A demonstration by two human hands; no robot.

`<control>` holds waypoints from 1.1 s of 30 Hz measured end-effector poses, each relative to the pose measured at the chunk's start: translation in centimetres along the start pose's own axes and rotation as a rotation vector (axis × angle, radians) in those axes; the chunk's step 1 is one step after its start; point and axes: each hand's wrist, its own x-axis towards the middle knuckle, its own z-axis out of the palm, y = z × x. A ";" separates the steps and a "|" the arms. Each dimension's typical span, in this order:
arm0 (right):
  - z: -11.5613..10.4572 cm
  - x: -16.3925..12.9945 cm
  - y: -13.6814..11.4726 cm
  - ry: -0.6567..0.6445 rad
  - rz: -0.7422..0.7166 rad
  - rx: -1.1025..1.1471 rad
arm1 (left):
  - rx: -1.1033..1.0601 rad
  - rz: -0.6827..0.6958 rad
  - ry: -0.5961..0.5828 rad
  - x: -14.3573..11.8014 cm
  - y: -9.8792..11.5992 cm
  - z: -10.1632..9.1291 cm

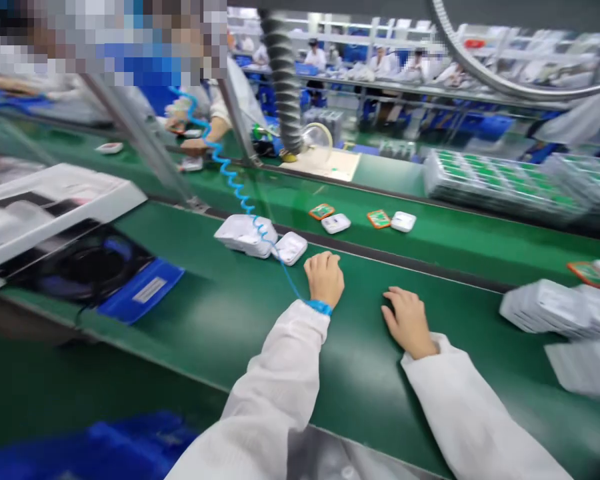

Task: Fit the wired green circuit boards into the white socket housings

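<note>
White shelving (pixel 399 28), long far bench (pixel 391 85), green floor (pixel 351 119).

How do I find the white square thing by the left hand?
Start at the long green workbench and find the left hand with the blue wristband. Just left of that hand lies the white square piece: a single one, unlike the bulkier white stack beside it.
</note>
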 end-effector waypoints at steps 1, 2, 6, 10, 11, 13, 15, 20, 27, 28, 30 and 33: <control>-0.2 0.0 -0.2 -0.009 0.010 0.014 | -0.055 0.017 -0.017 -0.4 1.0 0.4; -0.3 0.1 -0.3 -0.016 0.019 0.029 | -0.119 0.025 -0.040 -0.8 2.1 0.9; -0.8 0.3 -0.8 -0.016 0.075 0.070 | -0.352 0.051 -0.149 -2.3 5.8 2.6; -0.7 1.0 -1.1 -0.005 0.134 0.097 | -0.472 0.101 -0.223 -3.1 8.4 3.8; -0.6 1.3 -1.1 -0.005 0.154 0.101 | -0.491 0.108 -0.239 -3.2 8.8 4.0; -0.2 2.0 -1.0 -0.007 0.189 0.102 | -0.516 0.110 -0.272 -3.1 9.3 4.4; 0.1 2.8 -0.9 -0.005 0.199 0.103 | -0.536 0.089 -0.311 -2.9 9.4 4.8; 0.1 4.3 -0.8 -0.010 0.182 0.101 | -0.570 -0.012 -0.408 -1.9 9.0 5.2; -0.1 5.1 -0.7 -0.015 0.188 0.097 | -0.484 -0.114 -0.553 -1.0 8.7 4.3; 0.0 5.1 -0.6 -0.010 0.189 0.099 | -0.470 -0.123 -0.573 -0.9 8.7 4.2; 0.0 5.1 -0.4 -0.008 0.183 0.110 | -0.443 -0.142 -0.603 -0.7 8.9 3.9; -0.2 5.1 -0.3 -0.023 0.178 0.132 | -0.425 -0.166 -0.630 -0.4 9.2 3.4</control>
